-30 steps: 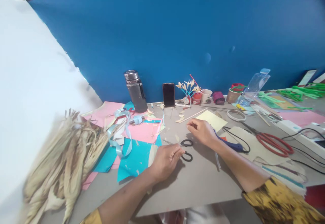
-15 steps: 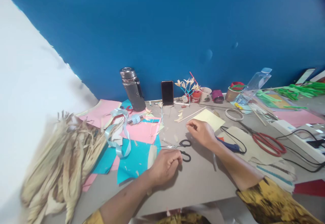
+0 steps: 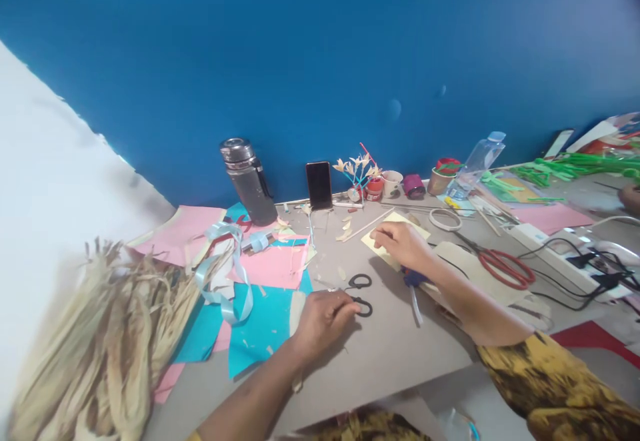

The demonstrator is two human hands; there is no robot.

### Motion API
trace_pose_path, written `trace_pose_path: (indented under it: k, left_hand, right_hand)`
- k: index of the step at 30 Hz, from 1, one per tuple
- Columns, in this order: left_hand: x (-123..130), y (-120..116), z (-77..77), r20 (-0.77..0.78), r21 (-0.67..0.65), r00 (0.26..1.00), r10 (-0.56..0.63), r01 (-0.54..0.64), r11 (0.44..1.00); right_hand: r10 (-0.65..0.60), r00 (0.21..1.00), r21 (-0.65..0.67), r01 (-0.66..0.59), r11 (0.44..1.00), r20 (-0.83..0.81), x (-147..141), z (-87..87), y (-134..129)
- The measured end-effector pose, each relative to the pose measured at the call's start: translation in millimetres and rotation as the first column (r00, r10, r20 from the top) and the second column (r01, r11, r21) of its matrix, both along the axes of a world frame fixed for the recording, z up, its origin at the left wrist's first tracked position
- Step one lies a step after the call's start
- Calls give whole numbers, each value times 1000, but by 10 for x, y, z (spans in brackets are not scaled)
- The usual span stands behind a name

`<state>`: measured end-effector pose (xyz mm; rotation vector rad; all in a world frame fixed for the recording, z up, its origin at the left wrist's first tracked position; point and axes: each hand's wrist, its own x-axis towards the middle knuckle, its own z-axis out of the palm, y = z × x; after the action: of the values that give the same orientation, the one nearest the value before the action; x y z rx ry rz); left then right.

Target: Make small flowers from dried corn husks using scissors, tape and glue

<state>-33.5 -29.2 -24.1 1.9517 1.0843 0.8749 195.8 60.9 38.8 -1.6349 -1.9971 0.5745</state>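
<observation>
My left hand [image 3: 324, 321] is closed on the table, its fingers curled together; whatever they may hold is hidden. It sits against the black-handled scissors [image 3: 364, 307] and partly covers them. Beside its wrist, a pale strip [image 3: 297, 313] lies on turquoise paper [image 3: 255, 334]. My right hand [image 3: 403, 244] is bent with thumb and fingertips pinched together, over a pale yellow sheet [image 3: 374, 249]; nothing clear shows between the fingers. Under its wrist lies a dark blue tool [image 3: 413, 278], apparently a glue gun, with a translucent stick [image 3: 417, 308] at its end.
Dried corn husks [image 3: 100, 354] are heaped at left beside pink paper [image 3: 175, 234] and a light-blue ribbon [image 3: 243, 294]. Along the wall stand a flask [image 3: 250, 188], phone [image 3: 319, 186], husk flowers [image 3: 357, 169], cups and a tilted bottle [image 3: 477, 164]. Red-handled scissors [image 3: 506, 269] and a power strip [image 3: 560, 254] lie right.
The view has swung to the right, so things appear shifted left. My right hand has moved over the yellow sheet. My left hand stays closed by the scissors.
</observation>
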Motion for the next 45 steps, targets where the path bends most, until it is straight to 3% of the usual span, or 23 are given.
trace_pose_path:
  k: [3,5,10,14,19,22,26,31,33,36,40,45]
  left_hand:
    - [15,-26,39,-19,65,1000,4,-3,998]
    - [28,-39,47,-48,109,999,-21,26,994]
    - [23,-17,18,-100,161,994,-45,61,985]
    - [-13,33,15,-47,139,999,-3,10,990]
    - [-17,64,23,-13,112,998,54,-52,992]
    - [-6,104,36,137,-24,980,147,-145,989]
    - [-22,211,80,431,-362,815,387,-237,901]
    - [-84,284,125,648,-519,617,446,-70,852]
    - [-101,278,136,655,-559,617,437,6,829]
    - [-113,265,149,600,-600,693,399,61,798]
    - [-118,267,153,559,-572,773,299,98,815]
    - [-135,294,132,618,-592,706,347,127,796]
  right_hand:
    - [112,977,-94,-96,991,184,-128,182,170]
    - [173,956,-159,-137,978,236,-300,200,351]
    - [184,913,-269,-87,959,364,-717,-10,751]
    - [198,909,-344,-65,937,368,-823,-166,837]
    - [180,967,-351,-108,930,179,-749,-209,814]
    - [177,983,-350,-180,919,-42,-668,-156,737]
    - [169,926,-382,-299,874,-338,-581,-60,455]
    - [132,812,-415,-422,806,-569,-535,-52,11]
    - [120,772,-420,-461,782,-624,-519,-70,-91]
    - [145,776,-431,-483,762,-614,-484,-83,-154]
    - [169,778,-424,-494,759,-604,-423,-79,-155]
    - [110,811,-361,-372,855,-575,-332,-89,-115]
